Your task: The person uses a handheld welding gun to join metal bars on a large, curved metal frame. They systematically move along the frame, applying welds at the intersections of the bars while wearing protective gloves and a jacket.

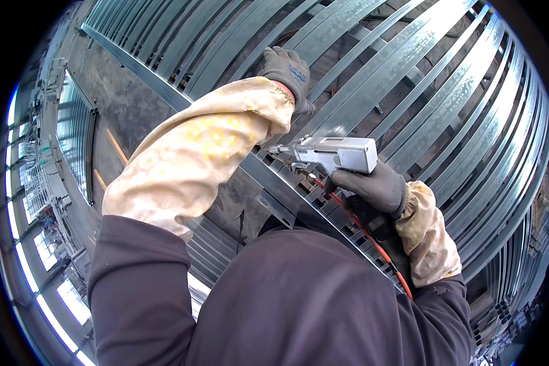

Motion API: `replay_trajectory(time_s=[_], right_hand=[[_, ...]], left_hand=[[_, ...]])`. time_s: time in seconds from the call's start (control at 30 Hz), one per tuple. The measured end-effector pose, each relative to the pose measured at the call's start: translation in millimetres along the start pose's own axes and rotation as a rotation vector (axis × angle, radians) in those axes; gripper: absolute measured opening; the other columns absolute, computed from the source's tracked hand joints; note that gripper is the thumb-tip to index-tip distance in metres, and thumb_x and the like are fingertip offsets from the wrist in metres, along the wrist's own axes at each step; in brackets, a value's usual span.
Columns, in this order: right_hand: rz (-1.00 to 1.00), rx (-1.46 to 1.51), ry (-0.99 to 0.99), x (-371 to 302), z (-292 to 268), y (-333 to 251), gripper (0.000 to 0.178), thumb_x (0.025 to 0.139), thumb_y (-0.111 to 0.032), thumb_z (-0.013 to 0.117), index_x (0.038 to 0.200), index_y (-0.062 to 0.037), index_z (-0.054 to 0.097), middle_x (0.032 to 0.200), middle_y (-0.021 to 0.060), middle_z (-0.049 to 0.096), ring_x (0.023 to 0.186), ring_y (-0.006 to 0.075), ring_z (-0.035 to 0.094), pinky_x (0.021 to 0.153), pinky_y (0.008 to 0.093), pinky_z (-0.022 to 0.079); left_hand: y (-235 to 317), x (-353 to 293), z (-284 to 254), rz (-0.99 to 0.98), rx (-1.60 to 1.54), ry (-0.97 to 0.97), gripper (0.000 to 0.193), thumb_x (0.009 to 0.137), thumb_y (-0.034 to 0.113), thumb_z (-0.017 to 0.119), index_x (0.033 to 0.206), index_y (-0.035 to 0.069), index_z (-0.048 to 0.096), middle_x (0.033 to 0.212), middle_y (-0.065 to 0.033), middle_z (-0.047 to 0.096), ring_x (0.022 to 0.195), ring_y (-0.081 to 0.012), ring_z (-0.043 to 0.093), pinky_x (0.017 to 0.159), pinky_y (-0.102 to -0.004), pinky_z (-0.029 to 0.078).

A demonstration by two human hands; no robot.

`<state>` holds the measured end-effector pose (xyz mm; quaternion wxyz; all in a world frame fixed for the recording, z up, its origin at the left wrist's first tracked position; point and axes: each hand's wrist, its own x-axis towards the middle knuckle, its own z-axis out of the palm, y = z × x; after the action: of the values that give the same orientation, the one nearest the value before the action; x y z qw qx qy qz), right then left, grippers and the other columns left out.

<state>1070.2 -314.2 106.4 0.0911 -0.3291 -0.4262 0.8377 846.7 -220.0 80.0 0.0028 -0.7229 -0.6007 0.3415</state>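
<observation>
My right hand [372, 186], in a dark grey glove, is closed around the grip of a silver pistol-shaped air tool [341, 152]. Its narrow nose points left, over the near edge rail [287, 190] of a galvanized steel frame. An orange hose [375, 243] runs from beneath the tool toward my body. Farther away, my left hand [288, 72], gloved in grey, rests on a long metal slat [323, 36] of the frame. Its fingers bend over the slat's edge, with their tips hidden. Tan patterned sleeve covers [195, 152] wrap both forearms.
Rows of parallel steel slats [433, 91] spread across the far side and right. Another slatted panel [76, 134] lies on the concrete floor [125, 94] to the left, near orange-brown bars [116, 146]. More metal strips [210, 250] lie low beside my left arm.
</observation>
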Motion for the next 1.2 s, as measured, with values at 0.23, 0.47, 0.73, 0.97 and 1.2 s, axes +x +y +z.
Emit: replay_trajectory(time_s=[0.23,0.47,0.73,0.97,1.2], right_hand=[[0.015,-0.009,0.014,-1,-3,-2,0.042,0.095,-0.020,0.069,0.131,0.0005,0.058,0.098,0.0076,0.070,0.089,0.0135,0.067,0.081,0.0309,0.054],[-0.019,-0.050,-0.013,5,-1,-5,0.039,0.095,-0.020,0.068,0.128,-0.0003,0.059,0.099,0.0048,0.069,0.089,0.0112,0.063,0.080,0.0296,0.053],[-0.049,-0.123,-0.072,14,2,-9,0.048,0.100,-0.018,0.060,0.143,-0.0019,0.049,0.101,0.0083,0.071,0.094,0.0149,0.066,0.086,0.0309,0.052],[-0.017,-0.093,-0.032,16,-7,3,0.051,0.100,-0.016,0.060,0.146,-0.0028,0.046,0.103,0.0083,0.071,0.096,0.0142,0.065,0.085,0.0304,0.052],[-0.011,-0.045,-0.081,28,-10,12,0.050,0.099,-0.017,0.063,0.144,-0.0033,0.047,0.106,0.0073,0.068,0.094,0.0129,0.063,0.084,0.0299,0.052]], left_hand=[[3,3,10,-0.051,-0.016,0.049,0.086,0.075,0.064,0.075,0.133,0.004,0.057,0.135,-0.0172,0.055,0.127,-0.0323,0.052,0.104,-0.0453,0.039],[0,9,1,-0.040,-0.038,0.004,0.087,0.076,0.070,0.071,0.133,0.006,0.058,0.133,-0.0168,0.058,0.127,-0.0318,0.054,0.103,-0.0447,0.041],[5,42,-17,0.064,0.047,-0.105,0.072,0.088,0.078,0.052,0.120,0.017,0.074,0.132,-0.0128,0.063,0.122,-0.0280,0.061,0.094,-0.0476,0.047],[9,51,-29,0.088,0.034,-0.158,0.075,0.088,0.078,0.051,0.128,0.017,0.069,0.137,-0.0104,0.061,0.128,-0.0276,0.057,0.098,-0.0503,0.045],[9,54,-36,0.115,0.021,-0.187,0.079,0.088,0.078,0.050,0.136,0.016,0.064,0.143,-0.0079,0.059,0.133,-0.0273,0.054,0.103,-0.0531,0.043]])
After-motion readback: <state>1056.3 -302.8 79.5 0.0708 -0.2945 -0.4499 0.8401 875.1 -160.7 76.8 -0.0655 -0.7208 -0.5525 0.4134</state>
